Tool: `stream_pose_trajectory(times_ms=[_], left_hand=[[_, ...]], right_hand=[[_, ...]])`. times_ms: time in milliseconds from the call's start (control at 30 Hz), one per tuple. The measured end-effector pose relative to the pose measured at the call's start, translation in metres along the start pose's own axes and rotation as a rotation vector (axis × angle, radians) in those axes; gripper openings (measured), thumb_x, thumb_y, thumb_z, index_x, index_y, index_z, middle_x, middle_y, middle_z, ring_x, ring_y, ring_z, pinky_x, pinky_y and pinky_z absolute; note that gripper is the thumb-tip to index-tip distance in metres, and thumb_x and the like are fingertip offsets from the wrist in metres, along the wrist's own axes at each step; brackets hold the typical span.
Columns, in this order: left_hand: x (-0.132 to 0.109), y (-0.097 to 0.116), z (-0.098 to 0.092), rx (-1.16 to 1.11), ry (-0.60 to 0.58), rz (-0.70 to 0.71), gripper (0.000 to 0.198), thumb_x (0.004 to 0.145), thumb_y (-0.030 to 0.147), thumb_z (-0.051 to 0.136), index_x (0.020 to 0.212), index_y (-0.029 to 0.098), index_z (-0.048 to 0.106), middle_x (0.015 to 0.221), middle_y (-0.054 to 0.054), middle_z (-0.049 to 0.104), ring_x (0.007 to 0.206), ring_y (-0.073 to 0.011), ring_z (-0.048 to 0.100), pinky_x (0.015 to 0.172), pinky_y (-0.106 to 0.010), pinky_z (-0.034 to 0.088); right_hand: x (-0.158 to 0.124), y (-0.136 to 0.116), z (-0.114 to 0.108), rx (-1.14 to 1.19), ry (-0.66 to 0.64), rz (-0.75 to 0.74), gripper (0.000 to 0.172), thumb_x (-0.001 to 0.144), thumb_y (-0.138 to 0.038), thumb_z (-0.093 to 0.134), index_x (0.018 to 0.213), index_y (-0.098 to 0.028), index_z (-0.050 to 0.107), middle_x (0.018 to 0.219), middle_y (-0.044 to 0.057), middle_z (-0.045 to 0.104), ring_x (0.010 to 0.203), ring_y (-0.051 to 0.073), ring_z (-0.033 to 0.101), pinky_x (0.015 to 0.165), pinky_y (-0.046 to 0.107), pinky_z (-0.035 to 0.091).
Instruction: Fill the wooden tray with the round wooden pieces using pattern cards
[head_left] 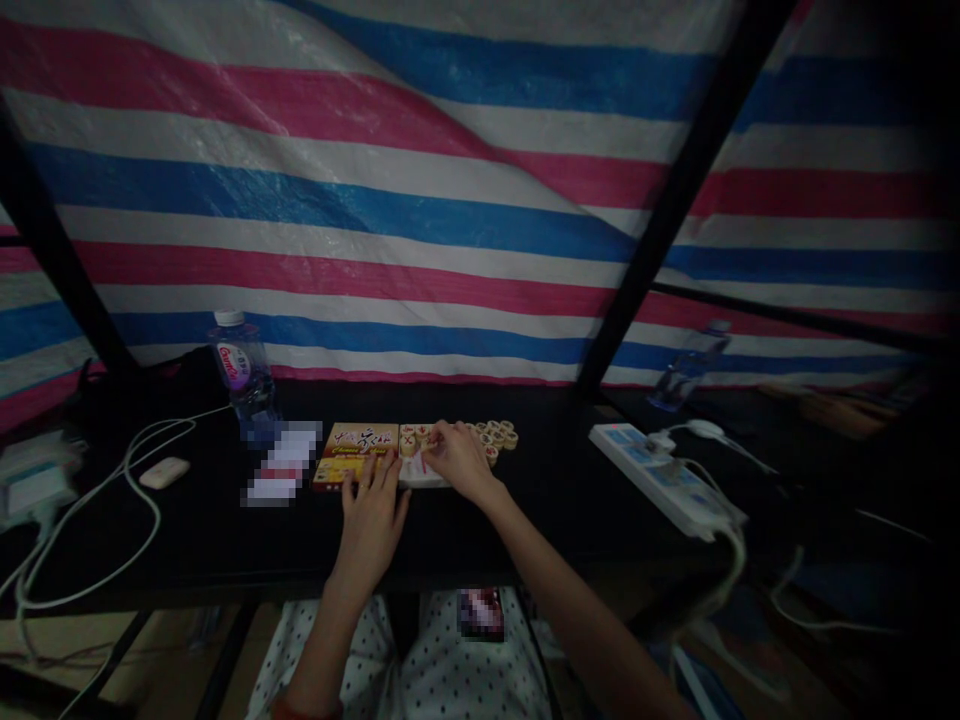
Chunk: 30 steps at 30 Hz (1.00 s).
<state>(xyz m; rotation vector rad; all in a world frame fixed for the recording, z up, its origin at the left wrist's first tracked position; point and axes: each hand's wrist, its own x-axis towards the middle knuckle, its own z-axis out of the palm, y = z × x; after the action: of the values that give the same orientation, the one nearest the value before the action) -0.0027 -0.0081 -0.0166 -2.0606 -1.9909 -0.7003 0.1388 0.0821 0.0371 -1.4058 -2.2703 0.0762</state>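
The person's left hand [373, 510] lies on the yellow box [341, 438], fingers spread and straight, pressing lightly, by the look of it, rather than gripping. The box sits around midway between the tabletop's [555, 540] near and far edges, with the pale tray [424, 476] close against its right side. Pieces [408, 440] stand at the tray's far end, some faces up with red marks. Over them bends the right hand [466, 462], its fingers curled and thumb drawn in; whether they have pinched a piece I can't tell, since the knuckles hide the tips. More discs [501, 434] are bunched just right of the tray, partly behind that hand, nearer the tabletop's far edge than its near one.

To my mind, the neat way is one piece at a time, thumb and forefinger on the rim, moved straight up or down so its neighbours aren't knocked. The tray looks light, and a sideways nudge could shift it; the left palm would do well to brace the box so the tray can't slide left. I'd also keep the right wrist high: a low one could sweep the bunched discs towards the tabletop's right side.
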Motion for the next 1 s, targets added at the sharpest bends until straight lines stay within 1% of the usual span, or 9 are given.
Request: stream_pose_trajectory(times_ms=[100, 233, 300, 400, 467, 533, 733, 900, 1000], left_hand=[[0.000, 0.000, -0.001, 0.001, 0.002, -0.003, 0.042, 0.092, 0.026, 0.038, 0.133, 0.020, 0.043, 0.143, -0.008, 0.043, 0.135, -0.0275, 0.032, 0.107, -0.055, 0.024], [0.000, 0.000, -0.002, -0.003, 0.003, -0.003, 0.042, 0.092, 0.028, 0.038, 0.133, 0.020, 0.044, 0.142, -0.009, 0.043, 0.135, -0.0273, 0.032, 0.107, -0.055, 0.024], [0.000, 0.000, -0.001, -0.007, 0.003, -0.002, 0.042, 0.092, 0.027, 0.038, 0.133, 0.019, 0.043, 0.142, -0.009, 0.043, 0.135, -0.0270, 0.032, 0.107, -0.055, 0.024], [0.000, 0.000, 0.000, -0.013, 0.006, -0.004, 0.042, 0.092, 0.027, 0.039, 0.133, 0.020, 0.044, 0.142, -0.009, 0.044, 0.134, -0.0271, 0.033, 0.107, -0.055, 0.024], [0.000, 0.000, 0.000, -0.015, 0.009, -0.007, 0.042, 0.091, 0.026, 0.039, 0.132, 0.021, 0.044, 0.142, -0.008, 0.044, 0.134, -0.0272, 0.033, 0.107, -0.055, 0.024], [0.000, 0.001, -0.001, -0.015, 0.006, -0.012, 0.041, 0.091, 0.026, 0.039, 0.132, 0.021, 0.044, 0.142, -0.008, 0.044, 0.134, -0.0271, 0.034, 0.107, -0.055, 0.024], [0.000, 0.001, -0.003, -0.007, -0.016, -0.013, 0.042, 0.092, 0.027, 0.038, 0.133, 0.020, 0.042, 0.143, -0.007, 0.043, 0.135, -0.0274, 0.032, 0.106, -0.055, 0.025], [0.000, 0.000, -0.002, -0.003, -0.002, -0.001, 0.042, 0.092, 0.026, 0.039, 0.133, 0.020, 0.043, 0.143, -0.009, 0.043, 0.135, -0.0273, 0.032, 0.106, -0.055, 0.025], [0.000, 0.000, -0.002, -0.006, -0.001, -0.006, 0.042, 0.092, 0.026, 0.039, 0.133, 0.021, 0.043, 0.143, -0.009, 0.043, 0.134, -0.0273, 0.033, 0.106, -0.055, 0.026]], right_hand=[[-0.006, 0.013, -0.015, 0.062, 0.119, 0.048, 0.011, 0.077, -0.026, 0.061, 0.086, -0.021, 0.057, 0.083, 0.003, 0.061, 0.085, 0.020, 0.053, 0.078, 0.030, 0.035], [-0.017, 0.049, -0.038, 0.100, 0.254, 0.113, 0.013, 0.076, -0.029, 0.060, 0.085, -0.021, 0.054, 0.085, 0.003, 0.062, 0.083, 0.020, 0.055, 0.075, 0.030, 0.037], [-0.023, 0.071, -0.049, 0.125, 0.274, 0.147, 0.016, 0.074, -0.029, 0.059, 0.086, -0.021, 0.052, 0.084, 0.003, 0.062, 0.079, 0.019, 0.057, 0.069, 0.029, 0.039], [-0.032, 0.102, -0.057, 0.178, 0.228, 0.209, 0.021, 0.073, -0.029, 0.059, 0.090, -0.022, 0.050, 0.084, 0.003, 0.064, 0.066, 0.017, 0.057, 0.059, 0.027, 0.038], [-0.037, 0.115, -0.055, 0.212, 0.191, 0.236, 0.022, 0.072, -0.029, 0.060, 0.089, -0.022, 0.049, 0.083, 0.003, 0.065, 0.063, 0.016, 0.056, 0.055, 0.026, 0.038], [-0.041, 0.123, -0.049, 0.263, 0.160, 0.244, 0.022, 0.071, -0.030, 0.061, 0.087, -0.022, 0.049, 0.081, 0.003, 0.066, 0.061, 0.016, 0.056, 0.053, 0.026, 0.038], [-0.041, 0.124, -0.023, 0.433, 0.102, 0.240, 0.027, 0.068, -0.035, 0.064, 0.083, -0.021, 0.047, 0.072, 0.000, 0.064, 0.055, 0.013, 0.053, 0.051, 0.025, 0.040], [-0.039, 0.127, -0.020, 0.438, 0.091, 0.240, 0.029, 0.064, -0.028, 0.068, 0.085, -0.021, 0.049, 0.070, -0.001, 0.064, 0.055, 0.012, 0.054, 0.053, 0.025, 0.042], [-0.038, 0.130, -0.020, 0.418, 0.081, 0.246, 0.028, 0.064, -0.025, 0.068, 0.086, -0.020, 0.051, 0.068, -0.002, 0.063, 0.057, 0.013, 0.055, 0.054, 0.024, 0.043]])
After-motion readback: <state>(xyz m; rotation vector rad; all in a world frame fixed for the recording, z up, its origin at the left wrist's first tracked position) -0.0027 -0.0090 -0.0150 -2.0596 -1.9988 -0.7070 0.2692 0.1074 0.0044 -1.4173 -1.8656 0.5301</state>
